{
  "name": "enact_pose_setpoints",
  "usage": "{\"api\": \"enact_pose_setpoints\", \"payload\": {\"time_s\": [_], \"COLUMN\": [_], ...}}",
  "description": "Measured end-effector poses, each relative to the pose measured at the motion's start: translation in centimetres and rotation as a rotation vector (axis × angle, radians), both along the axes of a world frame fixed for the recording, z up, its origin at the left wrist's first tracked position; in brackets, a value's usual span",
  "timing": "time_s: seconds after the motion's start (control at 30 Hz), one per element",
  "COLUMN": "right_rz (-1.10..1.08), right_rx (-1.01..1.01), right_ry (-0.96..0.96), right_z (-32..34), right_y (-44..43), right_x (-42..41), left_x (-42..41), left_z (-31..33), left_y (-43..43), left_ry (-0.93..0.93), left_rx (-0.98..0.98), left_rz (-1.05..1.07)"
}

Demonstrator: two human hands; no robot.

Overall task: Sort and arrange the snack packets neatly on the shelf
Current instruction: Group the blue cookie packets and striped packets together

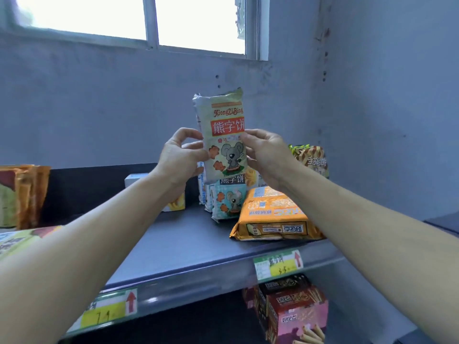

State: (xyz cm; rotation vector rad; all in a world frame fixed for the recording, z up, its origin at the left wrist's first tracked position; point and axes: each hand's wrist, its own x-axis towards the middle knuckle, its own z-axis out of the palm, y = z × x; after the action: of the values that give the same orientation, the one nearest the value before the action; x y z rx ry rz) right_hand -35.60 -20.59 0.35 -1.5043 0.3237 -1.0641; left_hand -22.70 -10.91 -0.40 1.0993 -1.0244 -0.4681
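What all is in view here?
held koala packet: one, cream with red label, upright above shelf
koala packets: at least two, pale blue, standing beneath it
orange packet: one, orange, flat, shelf front right
striped packet: one, green-brown, standing back right
white box: one, white, behind left wrist
orange bags: several, orange, far left
price tags: two, green-yellow, shelf edge
boxes: few, red-black, lower shelf
left hand: one, bare, grips held packet's left edge
right hand: one, bare, grips its right edge
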Motion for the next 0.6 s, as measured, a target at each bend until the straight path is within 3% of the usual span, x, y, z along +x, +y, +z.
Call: {"api": "enact_pose_setpoints", "payload": {"time_s": [0.33, 0.6], "right_rz": [0.192, 0.077], "right_rx": [-0.034, -0.293], "right_ry": [0.306, 0.631], "right_z": [-2.4, -3.7], "right_y": [-3.7, -4.5], "right_x": [0.8, 0.2], "left_x": [-2.2, -2.1], "left_z": [-3.3, -5.9], "left_y": [-0.5, -1.1], "left_ry": [0.031, 0.069], "left_rx": [0.146, 0.293], "left_rz": [0.318, 0.388]}}
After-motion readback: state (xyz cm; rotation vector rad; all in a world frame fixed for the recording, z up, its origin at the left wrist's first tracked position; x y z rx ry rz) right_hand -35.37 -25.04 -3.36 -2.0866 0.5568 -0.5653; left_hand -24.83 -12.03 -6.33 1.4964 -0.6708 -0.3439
